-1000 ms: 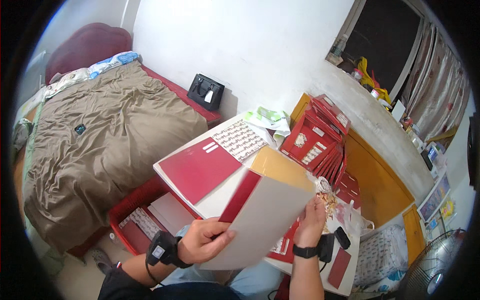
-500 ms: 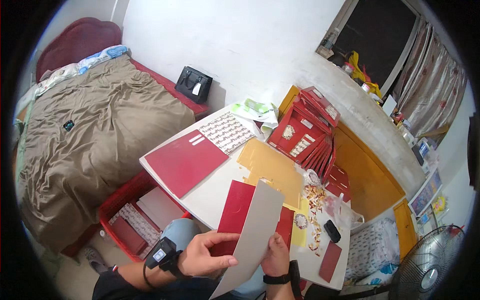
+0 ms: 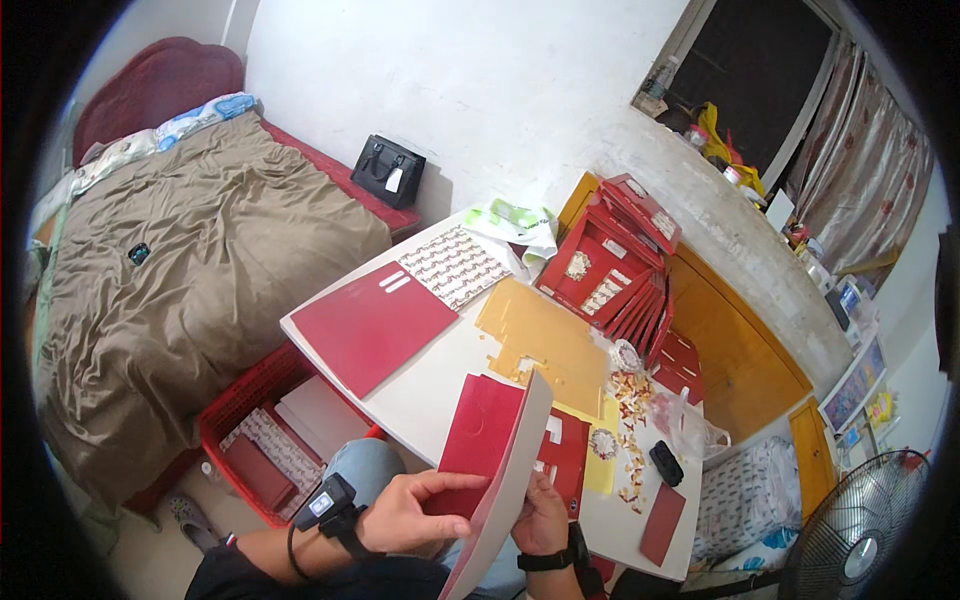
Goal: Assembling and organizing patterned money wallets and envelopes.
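A red cardboard folder is held upright over the near edge of the table, its pale grey-white panel turned toward the right and tilted. My left hand grips its lower left, the index finger reaching along the red side and the thumb lower down. My right hand has its fingers closed at the right edge of the pale panel, partly hidden by it. Just beyond my right hand, another red card piece with white patches lies on the table. A yellow sheet carries a round white sticker.
On the white table lie a red board, a patterned sheet, tan sheets, scattered small scraps and a black object. Red folders stack behind. A red basket stands lower left, a fan lower right.
The folder's pale panel has turned more edge-on and tipped lower, showing more of the red side and the red piece behind. My right hand has shifted slightly down and left.
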